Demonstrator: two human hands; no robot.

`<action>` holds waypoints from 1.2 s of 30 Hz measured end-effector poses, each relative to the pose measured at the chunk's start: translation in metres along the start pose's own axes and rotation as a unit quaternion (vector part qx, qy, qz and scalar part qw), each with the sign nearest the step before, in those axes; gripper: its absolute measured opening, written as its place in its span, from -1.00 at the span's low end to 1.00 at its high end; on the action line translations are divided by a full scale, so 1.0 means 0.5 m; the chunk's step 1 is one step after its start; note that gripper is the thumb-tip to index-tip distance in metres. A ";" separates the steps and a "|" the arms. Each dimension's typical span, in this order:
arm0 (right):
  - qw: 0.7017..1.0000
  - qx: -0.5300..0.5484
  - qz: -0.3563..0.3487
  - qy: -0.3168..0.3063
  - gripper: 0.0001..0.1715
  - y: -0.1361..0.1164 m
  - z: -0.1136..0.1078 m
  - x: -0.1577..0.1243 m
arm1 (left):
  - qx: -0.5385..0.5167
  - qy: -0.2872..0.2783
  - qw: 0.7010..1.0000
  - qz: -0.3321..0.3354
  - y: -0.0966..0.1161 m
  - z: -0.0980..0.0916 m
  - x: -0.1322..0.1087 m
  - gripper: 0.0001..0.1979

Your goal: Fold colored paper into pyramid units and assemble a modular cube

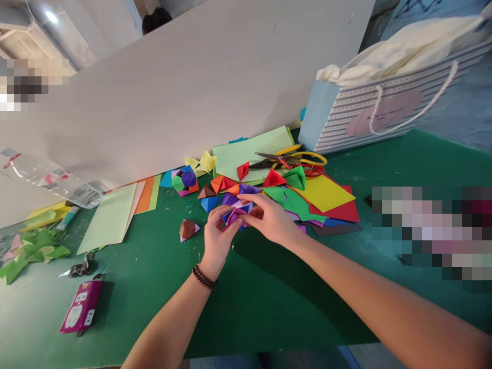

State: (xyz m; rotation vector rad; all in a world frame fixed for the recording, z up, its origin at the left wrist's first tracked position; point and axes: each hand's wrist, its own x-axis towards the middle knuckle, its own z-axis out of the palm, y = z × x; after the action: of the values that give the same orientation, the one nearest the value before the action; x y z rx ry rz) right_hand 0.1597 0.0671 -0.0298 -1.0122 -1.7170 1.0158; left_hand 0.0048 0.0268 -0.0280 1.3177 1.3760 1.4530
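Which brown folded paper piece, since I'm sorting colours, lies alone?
The brown folded paper piece on the green tabletop, left of and apart from the coloured paper pile; the other brown piece sits within that pile.

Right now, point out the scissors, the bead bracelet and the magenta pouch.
Scissors (307, 154): head view, on the yellow handle.
Bead bracelet (203, 277): head view, on the dark beads.
Magenta pouch (81, 307): head view, on the middle of its face.

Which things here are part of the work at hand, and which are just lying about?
Part of the work: left hand, right hand, folded purple paper, folded brown paper piece.

Lying about: yellow-handled scissors, clear plastic bottle, striped gift bag, magenta packet.
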 end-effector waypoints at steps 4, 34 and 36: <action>0.999 -0.006 -0.001 -0.034 -0.67 -0.008 0.000 0.000 | 0.019 0.011 0.999 0.025 0.002 -0.001 -0.001 -0.77; 0.993 -0.010 0.073 -0.090 -0.64 -0.020 0.012 -0.010 | -0.078 -0.004 0.979 -0.186 0.024 0.005 0.005 -0.83; 0.993 -0.010 0.075 -0.096 -0.62 -0.019 0.010 -0.009 | -0.088 -0.005 0.977 -0.193 0.027 0.004 0.006 -0.82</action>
State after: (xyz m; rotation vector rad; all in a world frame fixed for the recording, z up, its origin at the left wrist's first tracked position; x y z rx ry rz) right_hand 0.1542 0.0587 -0.0236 -1.0999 -1.8291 1.2287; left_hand 0.0077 0.0281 -0.0143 0.8847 1.3702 1.2645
